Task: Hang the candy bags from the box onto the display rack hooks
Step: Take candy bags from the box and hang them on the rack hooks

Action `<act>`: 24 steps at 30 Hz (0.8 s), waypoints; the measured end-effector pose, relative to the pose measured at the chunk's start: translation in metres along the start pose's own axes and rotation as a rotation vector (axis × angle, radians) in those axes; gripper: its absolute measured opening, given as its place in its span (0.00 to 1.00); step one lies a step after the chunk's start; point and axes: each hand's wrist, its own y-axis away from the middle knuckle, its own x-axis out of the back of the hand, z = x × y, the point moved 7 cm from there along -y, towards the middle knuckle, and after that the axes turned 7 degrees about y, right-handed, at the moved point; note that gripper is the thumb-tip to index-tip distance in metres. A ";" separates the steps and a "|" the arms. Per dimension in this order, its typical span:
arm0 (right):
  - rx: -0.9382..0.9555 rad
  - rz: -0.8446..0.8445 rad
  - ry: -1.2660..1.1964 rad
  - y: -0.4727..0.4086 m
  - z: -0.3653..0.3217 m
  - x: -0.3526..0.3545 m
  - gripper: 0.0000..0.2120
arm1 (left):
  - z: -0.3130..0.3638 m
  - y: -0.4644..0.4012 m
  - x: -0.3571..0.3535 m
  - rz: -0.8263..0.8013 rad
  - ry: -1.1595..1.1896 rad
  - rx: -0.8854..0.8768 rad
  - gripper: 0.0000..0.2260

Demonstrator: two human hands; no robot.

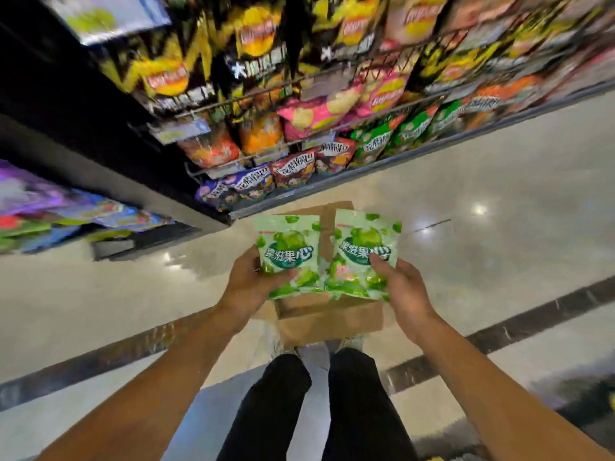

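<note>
Two green-and-white candy bags are held side by side above an open cardboard box point(327, 319) on the floor. My left hand point(251, 282) grips the left candy bag point(289, 247) at its lower edge, thumb on the front. My right hand point(404, 291) grips the right candy bag point(361, 251) by its lower right corner, thumb pressed on its printed face. The display rack point(233, 101) of hanging snack bags rises ahead and above, well away from both hands. The box's inside is mostly hidden by the bags.
Shelves of chip bags point(319, 111) fill the upper view, and more packets point(66, 207) sit at the left. The glossy tiled floor point(499, 181) stretches to the right. My legs in black trousers point(312, 410) stand just behind the box.
</note>
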 end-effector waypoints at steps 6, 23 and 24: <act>0.263 0.035 0.032 0.145 -0.092 0.019 0.12 | 0.113 0.132 0.027 -0.013 -0.030 -0.182 0.22; 0.662 -0.298 0.129 0.324 -0.124 -0.034 0.14 | 0.135 0.368 0.106 0.245 0.216 -0.420 0.21; 0.679 -0.306 0.152 0.328 -0.126 -0.042 0.18 | 0.134 0.379 0.116 0.279 0.226 -0.437 0.20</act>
